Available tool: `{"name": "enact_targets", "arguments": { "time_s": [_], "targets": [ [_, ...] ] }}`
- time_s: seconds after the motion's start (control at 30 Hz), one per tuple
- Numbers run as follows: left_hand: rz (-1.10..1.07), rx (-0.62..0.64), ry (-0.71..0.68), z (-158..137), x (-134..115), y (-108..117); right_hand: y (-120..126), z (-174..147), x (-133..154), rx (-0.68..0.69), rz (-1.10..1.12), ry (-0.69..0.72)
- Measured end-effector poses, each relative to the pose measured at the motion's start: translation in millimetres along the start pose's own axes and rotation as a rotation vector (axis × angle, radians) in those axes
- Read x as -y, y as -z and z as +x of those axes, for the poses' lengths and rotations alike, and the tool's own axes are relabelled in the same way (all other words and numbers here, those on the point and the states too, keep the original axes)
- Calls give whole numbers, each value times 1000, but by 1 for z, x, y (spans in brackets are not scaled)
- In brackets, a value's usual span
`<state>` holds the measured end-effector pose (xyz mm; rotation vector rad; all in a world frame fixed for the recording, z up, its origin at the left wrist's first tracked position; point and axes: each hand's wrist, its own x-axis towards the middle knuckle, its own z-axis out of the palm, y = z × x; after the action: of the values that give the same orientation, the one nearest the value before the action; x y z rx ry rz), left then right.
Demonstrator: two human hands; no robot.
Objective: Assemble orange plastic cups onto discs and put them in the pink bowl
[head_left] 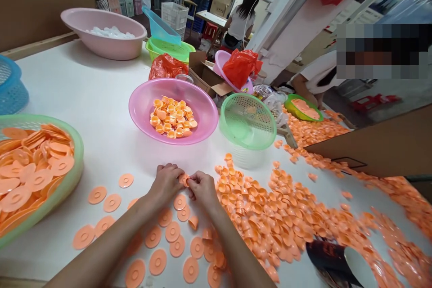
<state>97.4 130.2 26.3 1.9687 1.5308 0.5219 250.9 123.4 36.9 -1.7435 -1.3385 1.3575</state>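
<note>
My left hand (168, 182) and my right hand (203, 188) meet at the middle of the white table. Their fingertips pinch a small orange plastic piece (184, 180) from both sides; fingers partly cover it, so I cannot tell whether it is a cup, a disc or both. Flat orange discs (172, 231) with a raised ring lie loose below and between my forearms. To the right of my right hand spreads a heap of small orange cups (270, 207). Beyond my hands, a pink bowl (141, 105) holds several orange cup-shaped pieces, some with discs.
At left stands a green basket (78, 157) full of discs, near a blue basket (13, 92). A green colander (248, 121) stands right of the pink bowl. Farther back are a pale pink basin (111, 47) and a co-worker (313, 72). A dark cylindrical container (326, 261) lies front right.
</note>
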Motion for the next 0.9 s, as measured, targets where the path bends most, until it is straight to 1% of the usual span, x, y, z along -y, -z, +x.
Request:
{"name": "enact_targets", "arguments": {
  "time_s": [0.13,0.27,0.37,0.43,0.5,0.57,0.63,0.67,0.73,0.83,0.9],
  "targets": [
    [9,19,-20,-2,1,1,-3,1,6,-24,-89,31],
    [24,-15,-36,-3,4,-3,-2,3,5,-83,-140,39],
    [27,-27,-53,-3,6,-6,-7,2,2,-105,-167,56],
    [19,-19,-58,-3,7,-4,-11,1,1,-102,-232,95],
    [-29,17,-48,-1,6,1,-12,1,2,-94,-308,130],
    [-154,63,13,2,4,7,-11,1,5,-74,-346,145],
    [-267,94,131,8,0,12,-9,3,10,-57,-357,152],
    [-283,98,202,12,-3,13,-7,5,12,-50,-359,150],
    [-246,96,308,19,-7,12,-5,9,17,-11,-360,110],
    [-196,116,351,22,-10,8,-5,12,16,57,-338,40],
    [-196,104,346,18,-10,6,-9,10,9,5,-305,90]
  ]
}}
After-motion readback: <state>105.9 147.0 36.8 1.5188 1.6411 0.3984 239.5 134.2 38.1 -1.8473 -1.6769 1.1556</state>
